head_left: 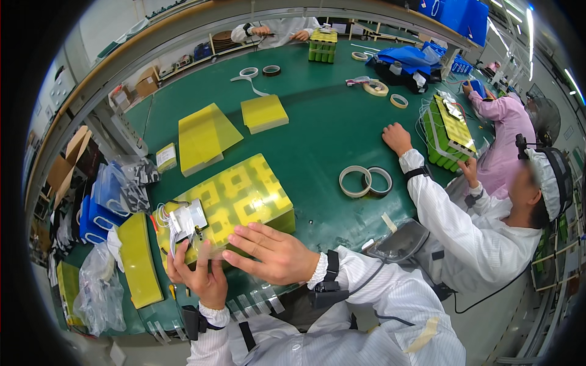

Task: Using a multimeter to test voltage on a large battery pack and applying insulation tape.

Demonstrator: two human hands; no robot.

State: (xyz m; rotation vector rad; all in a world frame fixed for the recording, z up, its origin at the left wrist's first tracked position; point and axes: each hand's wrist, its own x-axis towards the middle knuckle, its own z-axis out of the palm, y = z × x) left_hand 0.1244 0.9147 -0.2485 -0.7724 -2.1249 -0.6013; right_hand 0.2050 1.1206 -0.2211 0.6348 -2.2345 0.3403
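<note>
Two hands work at the near edge of a large yellow-wrapped battery pack [235, 195] that lies on the green bench [317, 128]. The left hand [198, 277] sits at the pack's near left corner, its fingers curled up around the edge just below a small white circuit board [188, 219] with thin white wires [163, 215]; whether it pinches a strip of tape there I cannot tell, since the spot is blurred. The right hand [268, 253] lies flat and wide, fingers spread, pressing on the pack's near side just right of the left hand.

Judging by this pose, the step is smoothing or fixing something down at that corner. To do it well, the flat palm should keep the pack steady while the left fingertips press along the edge, staying clear of the wires so none gets trapped or tugged off the board.

Beyond the pack lie two yellow sheet stacks [204, 137], and to its right two tape rolls [366, 180]. Left of the pack sit clear plastic bags [101, 287] and a yellow strip [139, 259]. A co-worker's hand [397, 137] rests on the bench, right of the pack.
</note>
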